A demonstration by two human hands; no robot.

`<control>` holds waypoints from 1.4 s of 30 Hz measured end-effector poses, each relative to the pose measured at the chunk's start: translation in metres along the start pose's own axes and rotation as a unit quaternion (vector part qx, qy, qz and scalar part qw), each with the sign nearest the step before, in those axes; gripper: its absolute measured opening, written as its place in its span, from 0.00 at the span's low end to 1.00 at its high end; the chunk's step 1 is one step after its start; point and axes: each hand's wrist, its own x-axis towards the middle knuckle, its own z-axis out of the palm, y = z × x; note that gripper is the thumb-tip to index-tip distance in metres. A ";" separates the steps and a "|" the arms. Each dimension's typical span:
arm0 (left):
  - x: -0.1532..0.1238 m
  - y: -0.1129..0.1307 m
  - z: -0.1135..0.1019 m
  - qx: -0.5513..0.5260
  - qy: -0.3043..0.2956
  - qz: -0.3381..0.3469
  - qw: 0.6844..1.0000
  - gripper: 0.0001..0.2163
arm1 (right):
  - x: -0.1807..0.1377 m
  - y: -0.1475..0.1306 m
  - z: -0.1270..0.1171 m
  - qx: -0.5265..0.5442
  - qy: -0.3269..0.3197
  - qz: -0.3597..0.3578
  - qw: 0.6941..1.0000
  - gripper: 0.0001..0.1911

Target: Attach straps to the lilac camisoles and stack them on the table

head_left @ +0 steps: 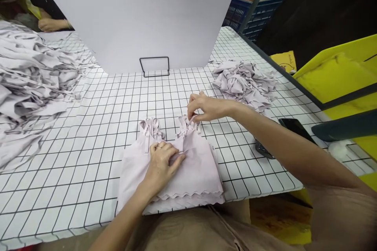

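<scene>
A stack of pale lilac camisoles (203,168) with thin straps and a wavy hem lies at the table's front edge. On the top one rests my left hand (161,160), palm down, its thumb apart from its slightly bent fingers; it grips nothing that I can see. My right hand (203,106) pinches a shoulder strap (193,119) at the upper right of the stack. The straps on the left side (149,127) lie bunched on the tablecloth beyond the neckline.
A large heap of similar garments (32,74) covers the left side; a smaller pile (243,82) lies back right. A white panel (153,15) stands behind a wire frame (154,66). A phone (296,129) lies right. Another person's hand (50,24) shows far left.
</scene>
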 end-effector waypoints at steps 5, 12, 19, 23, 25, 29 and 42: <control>0.001 -0.001 0.001 0.002 0.000 0.005 1.000 0.08 | -0.007 0.007 0.021 -0.039 0.135 -0.022 0.990 0.06; 0.000 -0.001 0.000 0.017 -0.015 0.006 1.000 0.07 | -0.003 0.008 0.064 -0.220 0.306 0.097 0.921 0.16; 0.002 -0.003 0.003 0.026 -0.004 0.001 1.000 0.06 | 0.001 0.007 0.064 -0.020 0.278 0.238 0.930 0.15; 0.002 -0.001 0.003 0.044 0.048 0.004 0.998 0.09 | 0.005 0.006 0.053 0.095 0.227 0.289 0.925 0.16; -0.001 0.003 0.003 0.073 0.102 0.033 0.992 0.14 | 0.006 0.008 0.051 0.115 0.212 0.301 0.923 0.19; -0.007 0.012 0.007 0.102 0.103 0.175 0.974 0.13 | 0.009 0.016 0.048 0.106 0.214 0.316 0.918 0.21; -0.005 0.002 0.023 0.148 -0.067 0.216 0.963 0.26 | 0.004 0.032 0.025 0.038 0.127 0.240 0.962 0.18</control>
